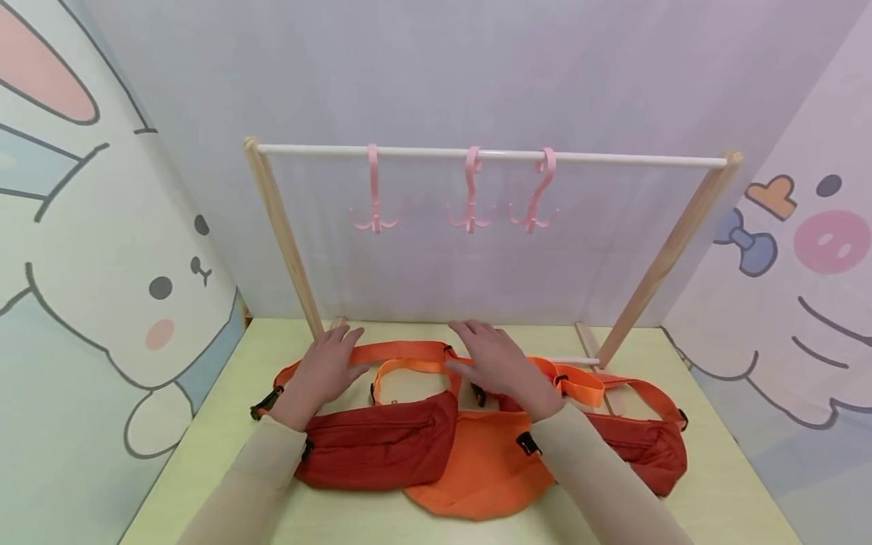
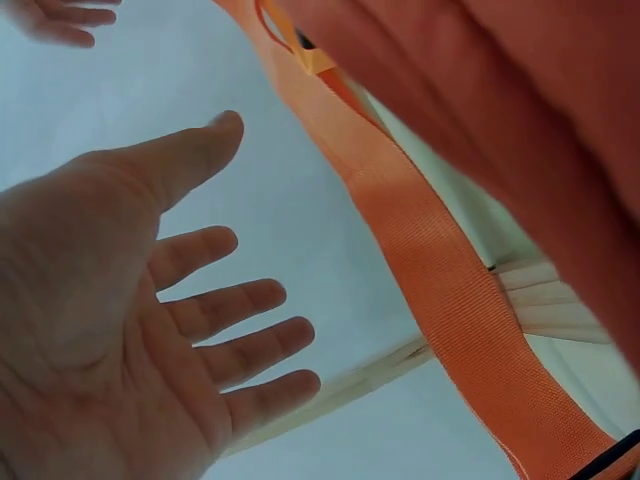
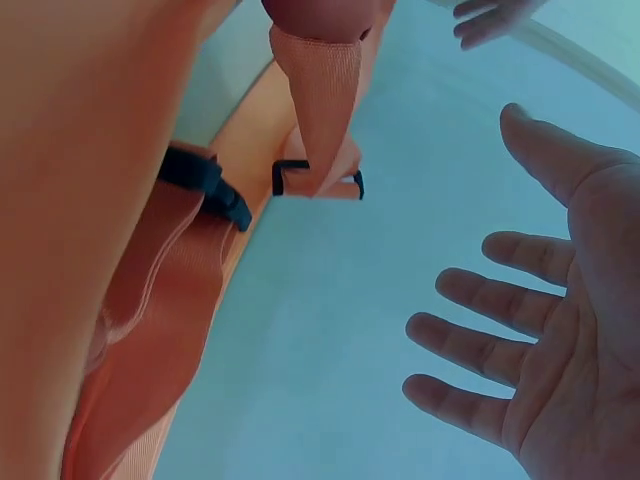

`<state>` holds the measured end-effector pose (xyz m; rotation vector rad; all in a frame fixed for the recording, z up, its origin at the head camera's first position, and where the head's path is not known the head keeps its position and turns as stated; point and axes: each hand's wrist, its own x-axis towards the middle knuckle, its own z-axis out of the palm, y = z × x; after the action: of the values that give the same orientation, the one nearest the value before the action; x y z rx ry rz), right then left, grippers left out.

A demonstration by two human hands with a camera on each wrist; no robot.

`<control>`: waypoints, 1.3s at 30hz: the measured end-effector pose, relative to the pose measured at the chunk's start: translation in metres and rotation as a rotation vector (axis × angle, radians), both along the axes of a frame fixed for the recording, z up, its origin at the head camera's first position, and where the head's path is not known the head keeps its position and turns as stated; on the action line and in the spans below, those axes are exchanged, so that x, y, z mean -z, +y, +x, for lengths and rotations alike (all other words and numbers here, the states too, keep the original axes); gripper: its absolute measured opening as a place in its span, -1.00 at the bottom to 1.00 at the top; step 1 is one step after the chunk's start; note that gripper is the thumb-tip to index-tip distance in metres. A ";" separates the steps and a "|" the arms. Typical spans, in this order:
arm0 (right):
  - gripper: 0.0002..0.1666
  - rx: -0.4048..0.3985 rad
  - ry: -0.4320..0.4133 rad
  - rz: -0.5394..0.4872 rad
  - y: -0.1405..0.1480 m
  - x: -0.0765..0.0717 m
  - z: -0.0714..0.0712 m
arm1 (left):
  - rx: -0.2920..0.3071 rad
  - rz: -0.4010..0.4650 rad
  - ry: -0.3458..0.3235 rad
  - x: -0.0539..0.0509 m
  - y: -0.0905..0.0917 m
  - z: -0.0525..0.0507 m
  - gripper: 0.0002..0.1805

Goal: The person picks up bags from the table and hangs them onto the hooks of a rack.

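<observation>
Both hands hover over waist bags on the table, fingers spread and holding nothing. The left hand (image 1: 325, 371) is above the strap of a dark red bag (image 1: 381, 446); in the left wrist view that hand (image 2: 120, 320) has its palm showing beside an orange strap (image 2: 410, 240). My right hand (image 1: 500, 363) is over the middle of the bags, and the right wrist view shows it (image 3: 570, 330) with nothing in its fingers. An orange bag (image 1: 477, 469) lies partly under the red one. Another red bag (image 1: 643, 450) lies at the right, partly hidden by the right forearm.
Behind the bags stands a wooden rack with a white top rod (image 1: 627, 160). Three pink hooks hang from it: one on the left (image 1: 375, 189), one near the middle (image 1: 471, 189), one further right (image 1: 541, 189). Cartoon-printed panels (image 1: 109, 303) flank the pale table (image 1: 218, 378).
</observation>
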<state>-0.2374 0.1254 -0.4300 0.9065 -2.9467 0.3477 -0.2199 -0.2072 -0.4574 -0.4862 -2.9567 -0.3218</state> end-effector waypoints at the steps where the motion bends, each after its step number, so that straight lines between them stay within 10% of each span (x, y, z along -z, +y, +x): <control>1: -0.09 -0.001 -0.005 0.007 -0.005 0.000 -0.003 | 0.008 -0.004 -0.017 0.001 0.000 -0.003 -0.23; 17: -0.18 -0.054 -0.079 0.118 -0.064 0.024 -0.045 | -0.006 -0.104 -0.154 0.027 0.003 -0.034 -0.36; 39: -0.46 -0.038 -0.095 0.059 -0.081 0.058 -0.054 | -0.041 -0.024 -0.034 0.032 0.000 -0.042 -0.87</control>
<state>-0.2915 0.0445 -0.4882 0.9806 -3.0450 0.3154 -0.2620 -0.2073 -0.4893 -0.4262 -3.0026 -0.2937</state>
